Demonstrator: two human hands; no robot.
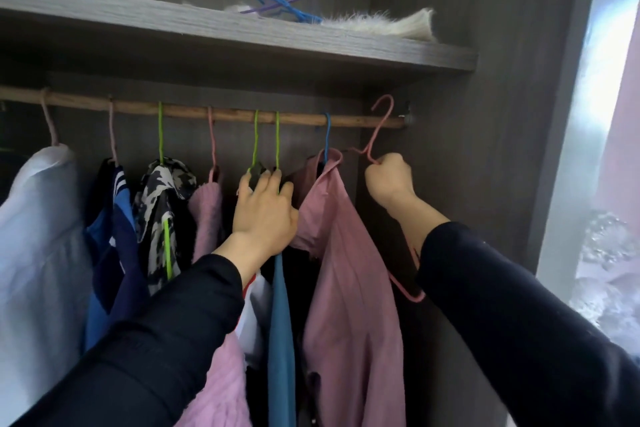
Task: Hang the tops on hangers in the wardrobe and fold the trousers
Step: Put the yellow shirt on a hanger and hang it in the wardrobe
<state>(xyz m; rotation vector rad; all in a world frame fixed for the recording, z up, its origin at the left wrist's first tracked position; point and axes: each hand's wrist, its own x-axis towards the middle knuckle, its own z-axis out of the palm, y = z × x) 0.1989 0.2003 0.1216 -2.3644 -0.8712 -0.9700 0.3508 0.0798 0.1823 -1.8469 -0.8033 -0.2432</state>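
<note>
Your right grip (389, 177) is curled tight round a bare pink hanger (377, 128), its hook tilted at the right end of the rod (304, 118). Your left grip (265, 211), fingers spread, presses against the hung tops (346, 253). Several tops already hang; no trousers are in view, so the folding looks still to do.

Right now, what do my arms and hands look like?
Long plain black sleeves cover both arms to the wrists: left sleeve, right sleeve. The left hand and right hand are bare, with no gloves, rings or watch showing.
</note>
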